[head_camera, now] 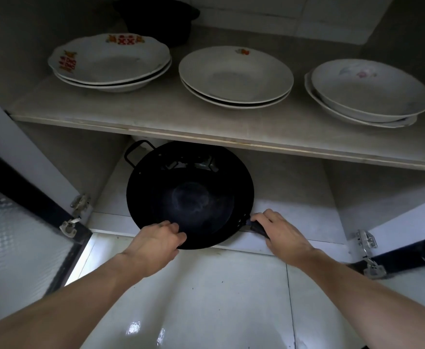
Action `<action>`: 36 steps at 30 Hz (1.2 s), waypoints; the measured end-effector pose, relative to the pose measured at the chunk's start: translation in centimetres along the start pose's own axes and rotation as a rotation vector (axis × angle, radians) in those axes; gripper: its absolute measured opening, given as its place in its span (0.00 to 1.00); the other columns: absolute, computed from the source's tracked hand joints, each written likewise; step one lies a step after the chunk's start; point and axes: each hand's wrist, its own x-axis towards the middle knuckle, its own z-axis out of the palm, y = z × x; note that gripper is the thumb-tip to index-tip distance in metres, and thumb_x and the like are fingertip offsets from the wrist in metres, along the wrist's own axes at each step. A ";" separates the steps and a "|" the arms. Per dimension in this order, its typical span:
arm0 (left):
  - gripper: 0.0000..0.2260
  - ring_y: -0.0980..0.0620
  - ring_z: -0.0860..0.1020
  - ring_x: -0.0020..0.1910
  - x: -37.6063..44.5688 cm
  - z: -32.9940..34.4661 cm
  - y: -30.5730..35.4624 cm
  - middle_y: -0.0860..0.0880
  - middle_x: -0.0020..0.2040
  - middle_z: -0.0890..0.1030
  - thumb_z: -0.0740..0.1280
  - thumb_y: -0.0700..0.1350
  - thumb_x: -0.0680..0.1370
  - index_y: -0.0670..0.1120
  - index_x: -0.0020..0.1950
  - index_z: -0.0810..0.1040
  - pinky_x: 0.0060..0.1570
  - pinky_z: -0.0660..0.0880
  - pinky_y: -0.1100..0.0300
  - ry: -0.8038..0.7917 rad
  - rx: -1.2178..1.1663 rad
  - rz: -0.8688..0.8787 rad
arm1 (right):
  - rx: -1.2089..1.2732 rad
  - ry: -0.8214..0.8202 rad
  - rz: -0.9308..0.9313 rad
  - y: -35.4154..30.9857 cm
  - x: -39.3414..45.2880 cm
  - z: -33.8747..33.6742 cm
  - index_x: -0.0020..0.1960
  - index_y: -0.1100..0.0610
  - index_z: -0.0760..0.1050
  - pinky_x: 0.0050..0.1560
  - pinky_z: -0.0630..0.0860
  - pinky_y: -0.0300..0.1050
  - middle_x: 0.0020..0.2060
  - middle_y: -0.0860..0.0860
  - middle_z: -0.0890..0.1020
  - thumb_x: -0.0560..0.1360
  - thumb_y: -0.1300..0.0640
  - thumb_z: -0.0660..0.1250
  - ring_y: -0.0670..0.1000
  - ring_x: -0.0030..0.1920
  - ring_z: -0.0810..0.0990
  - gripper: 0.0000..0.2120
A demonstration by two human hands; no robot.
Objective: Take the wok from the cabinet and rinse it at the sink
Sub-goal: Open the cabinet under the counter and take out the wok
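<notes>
The wok (190, 195) sits on the cabinet floor (294, 217), and its near rim overhangs that floor's front edge above the glossy tiled floor (206, 285). The left hand (156, 244) grips the near rim, fingers curled over it. The right hand (280, 234) is closed around the long handle (255, 226), right of the wok. Both cabinet doors stand open, leaving room on either side of the wok. Directly above the wok, the shelf (156, 117) edge hides its far rim. A loop handle (138, 152) projects at the wok's far left. The shelf carries three plate stacks; the left stack (110, 62) shows red characters, not legible. Behind it, a dark pot (158, 18) is cut off.
</notes>
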 end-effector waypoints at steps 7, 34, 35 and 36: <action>0.20 0.50 0.74 0.30 -0.5 1.9 -0.2 0.51 0.31 0.73 0.81 0.39 0.51 0.49 0.36 0.76 0.23 0.67 0.60 0.136 0.117 0.013 | -0.121 -0.009 0.015 -0.5 -0.3 0.0 0.70 0.47 0.61 0.39 0.69 0.40 0.59 0.47 0.66 0.63 0.77 0.59 0.49 0.56 0.68 0.41; 0.16 0.48 0.74 0.32 -0.5 2.8 0.1 0.50 0.33 0.74 0.79 0.39 0.57 0.47 0.37 0.75 0.28 0.70 0.56 0.319 0.052 -0.036 | -0.004 0.041 0.069 -1.7 -0.7 -0.5 0.67 0.45 0.63 0.42 0.76 0.43 0.59 0.45 0.66 0.65 0.75 0.62 0.47 0.56 0.67 0.37; 0.17 0.48 0.74 0.32 -0.4 2.9 0.0 0.50 0.33 0.74 0.79 0.38 0.56 0.47 0.37 0.75 0.28 0.70 0.56 0.312 0.060 -0.039 | -0.005 0.040 0.075 -1.8 -0.8 -0.5 0.67 0.45 0.63 0.42 0.76 0.44 0.59 0.45 0.66 0.65 0.75 0.62 0.48 0.56 0.67 0.37; 0.17 0.48 0.74 0.33 -0.3 3.0 -0.1 0.50 0.33 0.74 0.79 0.38 0.56 0.47 0.37 0.75 0.29 0.69 0.56 0.305 0.068 -0.034 | -0.003 0.038 0.082 -1.9 -0.8 -0.6 0.67 0.46 0.63 0.42 0.76 0.44 0.59 0.45 0.66 0.65 0.75 0.62 0.48 0.55 0.68 0.37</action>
